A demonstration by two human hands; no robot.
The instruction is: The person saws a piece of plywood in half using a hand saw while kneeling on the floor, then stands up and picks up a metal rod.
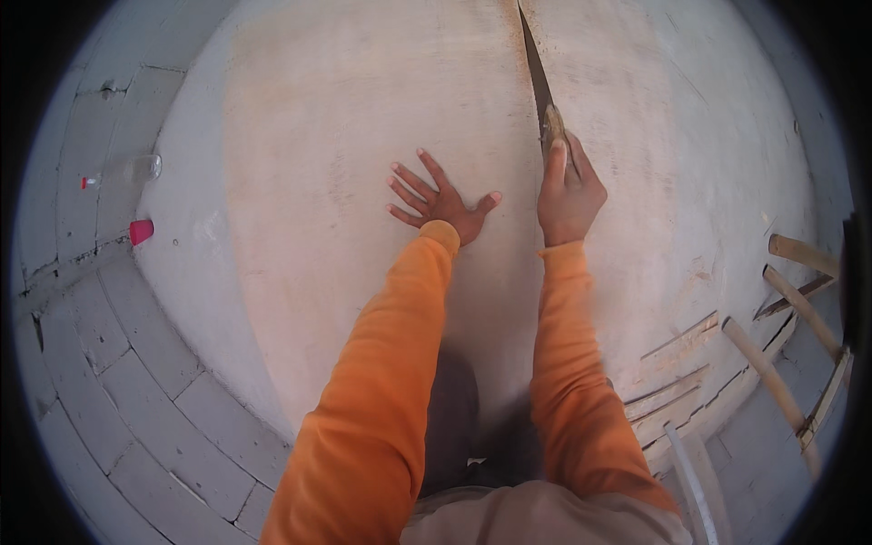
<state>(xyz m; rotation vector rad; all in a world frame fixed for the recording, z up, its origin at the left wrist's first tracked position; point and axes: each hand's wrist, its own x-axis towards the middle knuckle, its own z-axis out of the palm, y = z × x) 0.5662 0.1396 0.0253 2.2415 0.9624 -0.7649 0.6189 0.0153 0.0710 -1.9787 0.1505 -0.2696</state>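
A broad, pale panel (363, 109) lies over light grey ground (195, 195), with grey blockwork (145, 363) curving along the left. Near the panel's left edge but off it, a clear bottle (136, 170) with a red cap lies on its side, a pink cup (141, 232) close by. The left hand (440, 202) has its fingers spread wide and laid on the panel about midway along, thumb stretched out to the right. The right hand (570, 195) has its fingers wrapped round the handle of a handsaw (539, 82), right of the panel's middle, its tip toward the far edge. The tapering blade is dark, thin metal; the handle looks wooden and worn. Rusty-brown dust streaks the panel beside the blade. Beyond the right edge are thin, split wooden strips (668, 391) and round wooden poles (767, 372).
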